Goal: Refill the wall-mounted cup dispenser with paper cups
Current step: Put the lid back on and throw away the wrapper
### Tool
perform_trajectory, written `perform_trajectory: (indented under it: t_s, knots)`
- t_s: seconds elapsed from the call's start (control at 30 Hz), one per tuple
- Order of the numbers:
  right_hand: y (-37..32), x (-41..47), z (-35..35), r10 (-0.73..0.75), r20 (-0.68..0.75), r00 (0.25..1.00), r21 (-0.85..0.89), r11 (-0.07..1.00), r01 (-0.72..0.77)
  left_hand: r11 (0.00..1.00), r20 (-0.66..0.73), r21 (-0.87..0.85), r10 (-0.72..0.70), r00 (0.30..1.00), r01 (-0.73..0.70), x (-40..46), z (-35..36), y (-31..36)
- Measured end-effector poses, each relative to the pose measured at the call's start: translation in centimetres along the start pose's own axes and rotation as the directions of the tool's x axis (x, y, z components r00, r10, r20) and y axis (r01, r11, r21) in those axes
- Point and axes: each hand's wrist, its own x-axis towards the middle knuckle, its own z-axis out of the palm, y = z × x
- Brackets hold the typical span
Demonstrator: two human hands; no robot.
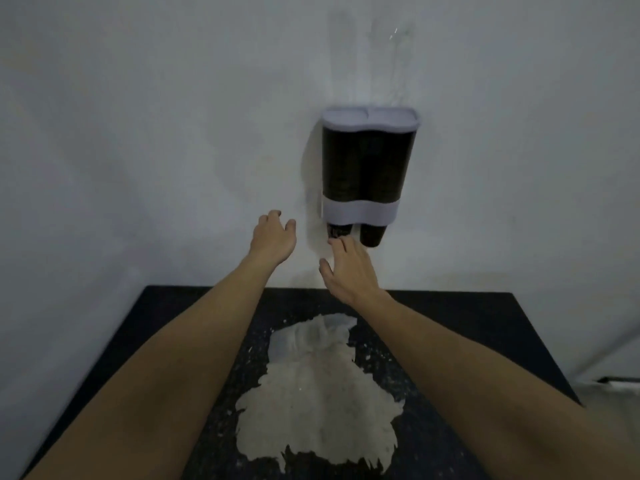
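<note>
The right hand (349,268) is raised toward the wall with its fingers loosely spread and nothing in them; the fingertips reach just under the left of two dark cups (338,231) that poke out of the bottom of the dispenser, at or very near touching, though contact cannot be told for sure. To its left, and slightly higher, the left hand (273,237) hangs in the air with relaxed, slightly curled fingers, also holding nothing, just beside the dispenser's lower left corner but apart from it.

Above and a little to the right of both hands is the cup dispenser (367,168), fixed to the pale wall (138,116). It is a twin-tube unit: its long axis runs straight up and down, a light lid closes the top, a light band wraps the lower end, and the outlets point downward. The second cup (373,234) shows under the right tube. Both tubes look dark from lid to band, which suggests they are filled with stacked cups, though the tinted walls make that a judgement only.

Below the hands lies a dark table (485,334) with a large pale worn patch (318,393). No spare cups show anywhere there. By this, the refill appears finished or nearly so, with perhaps only a check of the bottom cups left.
</note>
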Motion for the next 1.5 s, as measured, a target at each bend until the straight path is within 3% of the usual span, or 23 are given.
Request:
perform_trajectory:
  t_s: [0.1,0.17,0.23,0.4,0.5,0.6,0.77,0.87,0.93,1.07,1.13,1.23,1.43,1.5]
  knots:
    - [2.8,-2.6,4.5,0.144,0.195,0.97,-0.005,0.989,-0.146,0.981,0.116,0.171,-0.112,0.987,0.091,-1.0,3.4,-4.4]
    - [4.6,-3.9,7.3,0.229,0.311,0.923,-0.021,0.972,-0.234,0.916,0.25,0.383,-0.226,0.942,0.119,-1.7,5.8,-7.4]
    - [6.1,-4.7,9.3,0.291,0.425,0.857,-0.008,0.948,-0.318,0.866,0.36,0.483,-0.329,0.873,0.127,-2.6,7.9,-9.8]
    - [9.2,-5.7,14.4,0.378,0.587,0.716,-0.001,0.885,-0.466,0.813,0.542,0.297,-0.575,0.613,0.5,-4.5,13.0,-13.8]
    - [9.8,-6.1,16.2,0.402,0.636,0.659,0.045,0.833,-0.551,0.783,0.599,0.184,-0.569,0.564,0.594,-4.5,14.8,-14.9]
    - [9.5,-6.8,17.9,0.398,0.634,0.664,0.118,0.798,-0.591,0.747,0.62,0.025,-0.533,0.576,0.664,-4.1,16.6,-15.8]
    - [6.8,-7.0,17.6,0.327,0.636,0.699,0.295,0.734,-0.612,0.512,0.674,-0.353,-0.442,0.592,0.784,-4.1,18.2,-13.8]
    - [4.8,-5.9,15.4,0.266,0.6,0.755,0.382,0.734,-0.562,0.424,0.649,-0.512,-0.379,0.66,0.747,-4.5,17.5,-11.3]
    - [3.4,-4.7,13.0,0.227,0.572,0.788,0.436,0.73,-0.526,0.43,0.616,-0.563,-0.351,0.705,0.706,-4.5,15.6,-9.5]
    - [1.6,-1.9,7.4,0.201,0.54,0.818,0.625,0.555,-0.549,0.466,0.57,-0.618,-0.287,0.769,0.633,-3.4,10.1,-6.5]
    - [1.5,0.0,4.4,0.185,0.47,0.863,0.684,0.542,-0.488,0.523,0.504,-0.654,-0.236,0.831,0.546,-2.7,7.2,-4.7]
    - [1.0,2.2,0.5,0.106,0.379,0.919,0.664,0.66,-0.35,0.59,0.409,-0.655,-0.249,0.878,0.472,-1.9,4.2,-2.4]
    - [-1.9,3.6,-2.9,-0.033,0.317,0.948,0.512,0.848,-0.141,0.705,0.311,-0.615,-0.196,0.93,0.354,-1.6,1.3,0.1]
    - [-2.8,3.8,-3.3,-0.053,0.3,0.952,0.414,0.907,-0.081,0.702,0.306,-0.634,-0.157,0.939,0.324,-1.9,0.7,0.5]
